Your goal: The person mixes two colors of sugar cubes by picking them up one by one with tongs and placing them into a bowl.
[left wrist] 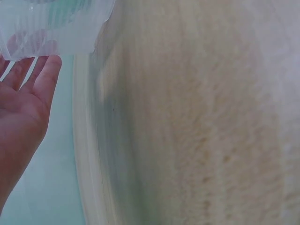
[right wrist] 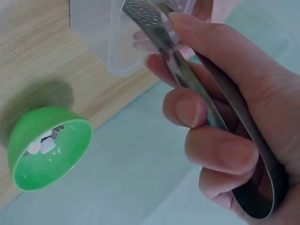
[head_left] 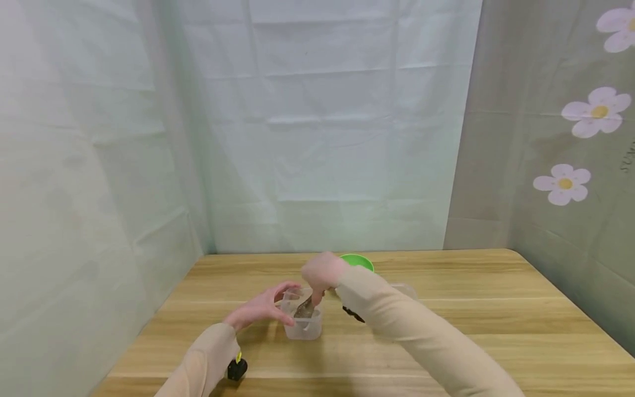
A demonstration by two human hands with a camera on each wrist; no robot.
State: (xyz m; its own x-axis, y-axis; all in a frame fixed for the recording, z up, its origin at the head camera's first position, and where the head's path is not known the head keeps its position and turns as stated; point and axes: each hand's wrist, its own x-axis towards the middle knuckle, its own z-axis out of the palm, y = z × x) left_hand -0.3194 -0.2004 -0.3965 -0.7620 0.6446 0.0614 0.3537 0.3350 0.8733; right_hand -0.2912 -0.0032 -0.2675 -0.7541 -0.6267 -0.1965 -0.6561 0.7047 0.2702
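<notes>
My left hand (head_left: 260, 310) holds a clear plastic container (head_left: 303, 331) from its left side, thumb at the near wall and fingers at the far wall. In the left wrist view, the fingertips (left wrist: 50, 65) lie against the container's translucent wall. My right hand (head_left: 322, 273) grips metal tongs (right wrist: 180, 70) with perforated ends. The bent end of the tongs sits in my palm, and the fingers curl round both arms. Their perforated ends reach down inside the container; what lies between them is hidden.
Behind my right hand stands a green bowl (head_left: 358, 261) with several small white pieces (right wrist: 47, 144) in it. Another clear container (head_left: 407, 290) is partly hidden by my right forearm. Pale curtains (head_left: 322, 138) hang behind the wooden table (head_left: 471, 320) and at both sides.
</notes>
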